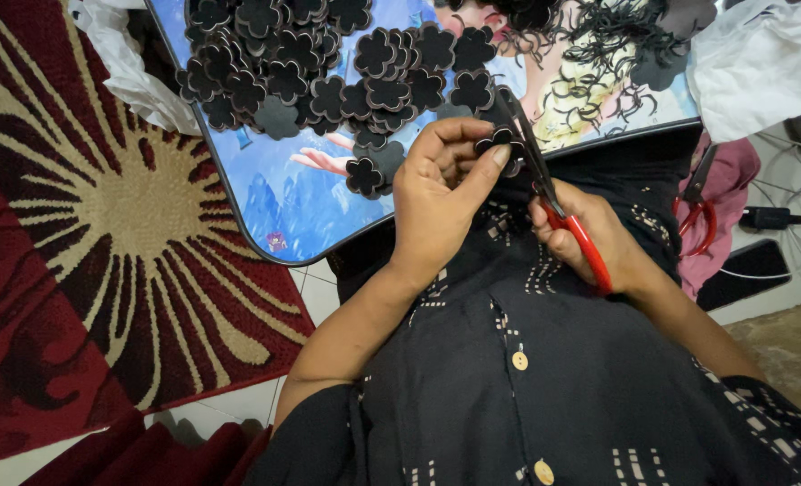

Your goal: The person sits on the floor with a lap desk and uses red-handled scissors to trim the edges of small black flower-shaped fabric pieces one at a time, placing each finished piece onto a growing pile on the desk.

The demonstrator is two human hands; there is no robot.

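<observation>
No packages, labels, signs or screens show anywhere here.

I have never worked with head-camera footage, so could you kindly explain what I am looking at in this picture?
The single picture comes from a camera worn on a person's head, looking down at their own lap and two bare hands. The left hand pinches a small black flower-shaped cutout. The right hand holds red-handled scissors, whose blades meet that cutout. In front lies a blue pictured tray heaped with finished black flower cutouts and curly black scraps. A red patterned rug lies on the left, and a second pair of scissors on the right.
</observation>
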